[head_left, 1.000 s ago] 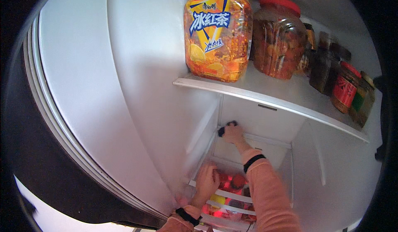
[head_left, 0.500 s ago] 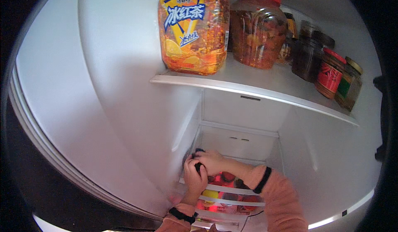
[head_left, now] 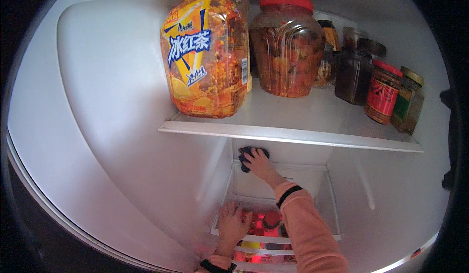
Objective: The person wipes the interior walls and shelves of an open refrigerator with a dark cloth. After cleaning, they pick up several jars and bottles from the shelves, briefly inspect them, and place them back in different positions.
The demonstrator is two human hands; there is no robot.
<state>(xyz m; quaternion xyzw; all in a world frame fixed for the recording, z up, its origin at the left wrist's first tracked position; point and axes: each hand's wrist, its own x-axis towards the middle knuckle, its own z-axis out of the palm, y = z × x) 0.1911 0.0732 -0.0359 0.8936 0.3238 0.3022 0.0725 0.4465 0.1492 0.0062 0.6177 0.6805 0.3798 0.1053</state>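
Head: dark cloth (head_left: 245, 151), axis unclear

Head view: left lens of a head-worn fisheye pair. The lens stands before an open refrigerator (head_left: 303, 157), above the level of the upper shelf (head_left: 288, 115), whose top surface shows, and faces inward and downward. The orange-labelled bottle (head_left: 207, 60), at 11 o'clock, appears large and near. Smaller and farther, below the shelf, are the right hand (head_left: 259, 163), at 5 o'clock from centre, and the left hand (head_left: 233, 226), at 6 o'clock. The forearms (head_left: 310, 229) enter between 5 and 6 o'clock; dark vignetting rings the field.
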